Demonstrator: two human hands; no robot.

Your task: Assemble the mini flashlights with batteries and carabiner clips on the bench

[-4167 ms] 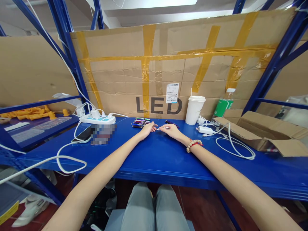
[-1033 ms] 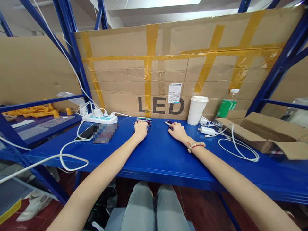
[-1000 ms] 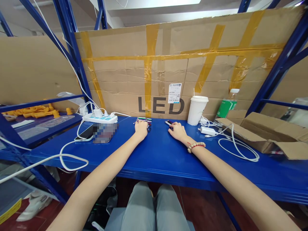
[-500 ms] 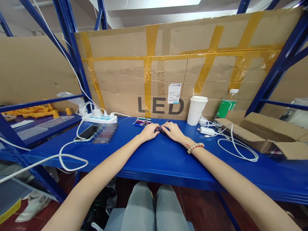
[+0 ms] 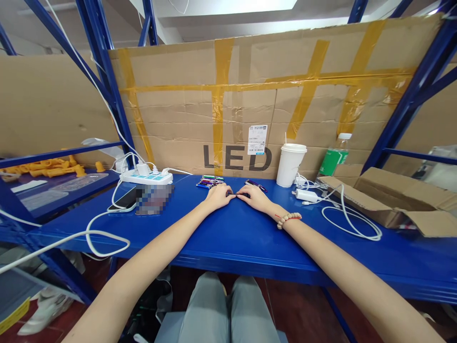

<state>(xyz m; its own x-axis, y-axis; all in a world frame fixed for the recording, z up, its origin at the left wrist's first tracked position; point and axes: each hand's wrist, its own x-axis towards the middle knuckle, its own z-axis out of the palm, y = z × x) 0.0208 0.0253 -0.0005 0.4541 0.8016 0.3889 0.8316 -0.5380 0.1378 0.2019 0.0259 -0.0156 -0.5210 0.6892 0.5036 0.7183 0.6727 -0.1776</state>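
My left hand [image 5: 220, 196] and my right hand [image 5: 251, 196] meet fingertip to fingertip on the blue shelf [image 5: 228, 228]. Together they pinch a small dark pen-like item [image 5: 235, 194] between them; most of it is hidden by the fingers. A pile of small colourful pen-like items [image 5: 210, 181] lies just behind my left hand. One more dark item [image 5: 256, 184] lies just behind my right hand. A bead bracelet [image 5: 288, 218] is on my right wrist.
A white lidded cup [image 5: 290, 164] and a green bottle [image 5: 332, 156] stand at the taped cardboard wall. White charger and cable [image 5: 342, 214] and an open cardboard box [image 5: 392, 197] are on the right. A power strip [image 5: 146, 177] and a phone [image 5: 123, 200] are on the left.
A second ago my left hand lay on the colourful pile and my right on the items further right. Both have since drawn together at the middle and now pinch one item.
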